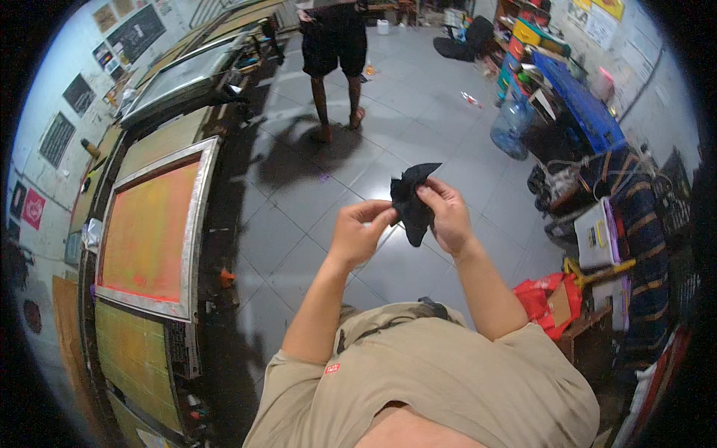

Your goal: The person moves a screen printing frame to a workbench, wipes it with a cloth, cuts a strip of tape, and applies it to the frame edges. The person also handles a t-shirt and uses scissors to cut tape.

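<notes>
A crumpled piece of thin black material (412,205), which looks like cloth or plastic, is held up in front of my body above the tiled floor. My left hand (362,230) pinches its left edge between thumb and fingers. On the other side, my right hand (447,213) grips it near the top right, the thumb pressed over it. One pointed corner sticks up past the right fingers, and a loose end hangs down between both hands. What exactly the item is cannot be made out.
A metal-framed printing screen (196,224) with an orange-yellow mesh lies on the long bench at left. Ahead stands another person (334,45) in dark shorts. At right are a large blue water bottle (512,128), a red bag (539,295) and white boxes (595,233).
</notes>
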`<action>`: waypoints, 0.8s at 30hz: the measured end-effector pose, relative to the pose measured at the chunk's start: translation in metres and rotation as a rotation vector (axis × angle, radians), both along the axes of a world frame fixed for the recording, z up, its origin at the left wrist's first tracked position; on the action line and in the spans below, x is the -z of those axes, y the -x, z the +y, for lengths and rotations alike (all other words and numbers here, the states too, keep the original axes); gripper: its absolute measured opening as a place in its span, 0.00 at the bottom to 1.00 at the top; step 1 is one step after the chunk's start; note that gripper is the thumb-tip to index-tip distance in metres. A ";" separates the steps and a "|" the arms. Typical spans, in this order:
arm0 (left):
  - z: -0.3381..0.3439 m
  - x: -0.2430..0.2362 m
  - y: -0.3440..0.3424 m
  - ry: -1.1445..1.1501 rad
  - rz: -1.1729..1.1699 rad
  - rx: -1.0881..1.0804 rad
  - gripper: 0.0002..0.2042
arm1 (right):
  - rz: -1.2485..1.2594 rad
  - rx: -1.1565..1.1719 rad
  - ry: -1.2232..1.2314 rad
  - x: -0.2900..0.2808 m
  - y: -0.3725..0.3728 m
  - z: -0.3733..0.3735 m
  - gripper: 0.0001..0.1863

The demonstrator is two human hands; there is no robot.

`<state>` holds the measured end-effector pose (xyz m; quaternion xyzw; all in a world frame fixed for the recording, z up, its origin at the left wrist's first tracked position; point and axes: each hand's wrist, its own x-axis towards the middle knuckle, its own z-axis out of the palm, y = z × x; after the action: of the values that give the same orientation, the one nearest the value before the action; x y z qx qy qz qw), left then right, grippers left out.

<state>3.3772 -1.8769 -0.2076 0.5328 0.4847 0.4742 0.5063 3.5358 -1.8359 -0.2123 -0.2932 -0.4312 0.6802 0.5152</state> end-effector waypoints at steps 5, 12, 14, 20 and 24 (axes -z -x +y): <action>0.002 -0.023 -0.035 -0.150 -0.177 -0.013 0.05 | -0.141 0.245 -0.015 -0.018 -0.056 -0.020 0.10; 0.006 -0.038 -0.047 -0.146 -0.331 0.012 0.04 | 0.312 0.352 0.003 -0.033 -0.094 -0.031 0.09; 0.007 -0.025 -0.044 -0.118 -0.335 -0.002 0.05 | 0.339 0.349 0.032 -0.029 -0.100 -0.032 0.09; -0.012 0.004 -0.064 -0.084 -0.158 -0.169 0.18 | 0.321 0.296 0.076 -0.025 -0.073 -0.033 0.09; -0.023 0.023 -0.066 0.095 -0.308 0.124 0.14 | 0.031 0.096 0.128 -0.012 -0.048 -0.042 0.11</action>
<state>3.4437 -1.8999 -0.2305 0.4582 0.3896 0.4945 0.6275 3.5834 -1.8784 -0.2005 -0.3351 -0.3643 0.6855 0.5339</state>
